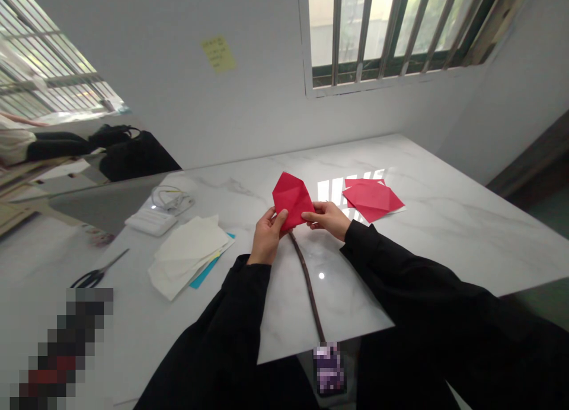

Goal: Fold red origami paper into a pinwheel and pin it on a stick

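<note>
Between my two hands a red sheet of folded paper (294,199) is held up above the table, its upper edges angled and creased. My left hand (268,233) pinches its lower left edge, thumb on the near face. At the lower right corner, my right hand (326,217) grips the paper between thumb and fingers. Beneath the paper a dark brown stick-like strip (306,274) runs down to the table's near edge; its upper end is hidden by the paper and my left hand.
More red paper sheets (376,199) lie at the right. To the left are white sheets (189,250) over a blue sheet (208,272), scissors (100,271), and a white box (151,220) with a cable (171,198). A yellow note (219,53) is on the wall.
</note>
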A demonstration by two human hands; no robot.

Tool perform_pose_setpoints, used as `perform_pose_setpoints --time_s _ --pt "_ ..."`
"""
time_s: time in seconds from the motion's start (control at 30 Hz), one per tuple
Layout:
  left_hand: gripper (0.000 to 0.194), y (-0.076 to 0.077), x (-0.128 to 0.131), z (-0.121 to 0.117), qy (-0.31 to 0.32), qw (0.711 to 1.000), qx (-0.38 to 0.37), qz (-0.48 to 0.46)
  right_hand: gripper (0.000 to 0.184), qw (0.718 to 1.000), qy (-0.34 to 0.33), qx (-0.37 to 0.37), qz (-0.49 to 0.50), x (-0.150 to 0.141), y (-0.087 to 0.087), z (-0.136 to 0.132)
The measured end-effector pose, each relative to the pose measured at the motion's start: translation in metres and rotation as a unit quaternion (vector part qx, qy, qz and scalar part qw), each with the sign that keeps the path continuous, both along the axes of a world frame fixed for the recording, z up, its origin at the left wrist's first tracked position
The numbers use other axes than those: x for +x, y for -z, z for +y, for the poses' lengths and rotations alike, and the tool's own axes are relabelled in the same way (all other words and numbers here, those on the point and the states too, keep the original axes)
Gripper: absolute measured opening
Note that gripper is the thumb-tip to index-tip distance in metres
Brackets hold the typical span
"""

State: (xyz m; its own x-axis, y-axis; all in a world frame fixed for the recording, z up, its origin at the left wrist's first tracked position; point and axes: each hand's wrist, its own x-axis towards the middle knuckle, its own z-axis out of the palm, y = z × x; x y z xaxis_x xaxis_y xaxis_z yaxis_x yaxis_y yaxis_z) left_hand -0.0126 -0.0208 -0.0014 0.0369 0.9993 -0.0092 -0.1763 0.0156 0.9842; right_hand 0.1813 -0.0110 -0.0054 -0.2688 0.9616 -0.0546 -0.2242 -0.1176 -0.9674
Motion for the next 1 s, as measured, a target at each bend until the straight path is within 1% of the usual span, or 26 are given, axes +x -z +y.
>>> perform_pose_setpoints --time_s 0.2,0.3,0.53,0.6,0.7,0.8,0.87,1.0 --pt "0.055 -0.009 -0.01 0.003 0.0 0.999 -0.028 -0.043 0.041 1.0 0.029 -0.003 0.006 0.004 -0.003 0.003" --pt "0.055 -0.01 -0.012 0.003 -0.001 0.999 -0.032 -0.033 0.042 0.999 0.035 0.0 0.007 0.006 -0.004 0.003" --pt "0.054 -0.007 -0.011 0.003 -0.013 1.0 -0.004 -0.001 0.042 0.999 0.036 -0.001 0.0 0.005 -0.004 0.004" --pt "0.054 -0.007 -0.011 0.003 -0.006 1.0 -0.004 0.004 0.042 0.999 0.037 0.001 -0.004 0.005 -0.004 0.003" --pt "0.06 -0.009 -0.011 0.001 0.015 1.0 -0.01 0.002 0.042 0.999 0.038 0.002 -0.004 0.006 -0.004 0.004" --pt "0.076 -0.012 -0.011 0.0 0.029 1.0 -0.002 -0.008 0.044 0.999 0.04 0.001 0.001 0.006 -0.003 0.005" --pt "0.083 -0.014 -0.011 -0.002 0.032 0.999 0.008 -0.018 0.047 0.999 0.042 0.001 0.008 0.006 -0.003 0.005" --pt "0.075 -0.017 -0.01 -0.003 0.027 0.999 0.01 -0.025 0.049 0.999 0.036 0.009 0.01 0.007 -0.003 0.005"
